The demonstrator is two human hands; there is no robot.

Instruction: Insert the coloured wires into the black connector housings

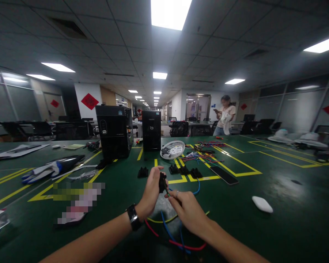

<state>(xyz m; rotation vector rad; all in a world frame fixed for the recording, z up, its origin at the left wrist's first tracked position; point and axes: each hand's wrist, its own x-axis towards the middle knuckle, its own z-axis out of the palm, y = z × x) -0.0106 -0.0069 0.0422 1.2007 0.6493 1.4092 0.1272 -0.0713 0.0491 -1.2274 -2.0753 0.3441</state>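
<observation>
My left hand [150,190], with a black watch on the wrist, is closed around a small black plastic part [161,183] and holds it up over the table. My right hand [190,212] pinches a thin green wire [166,194] at the lower side of that part. Whether the wire's tip is inside the part cannot be made out. Under my hands lie loose wires: a red wire [188,247], a blue wire [166,228] and a yellow-green wire [160,221]. Just beyond, a similar black part [143,172] sits left of several more, one with a blue wire running from it.
Two black computer cases [113,135] stand at the back. Near them are a white basket [178,149] and bundled coloured wires [208,155]. To the right lie a phone [224,175] and a white case [262,204]; gloves [48,171] lie left. A person [225,117] stands far off.
</observation>
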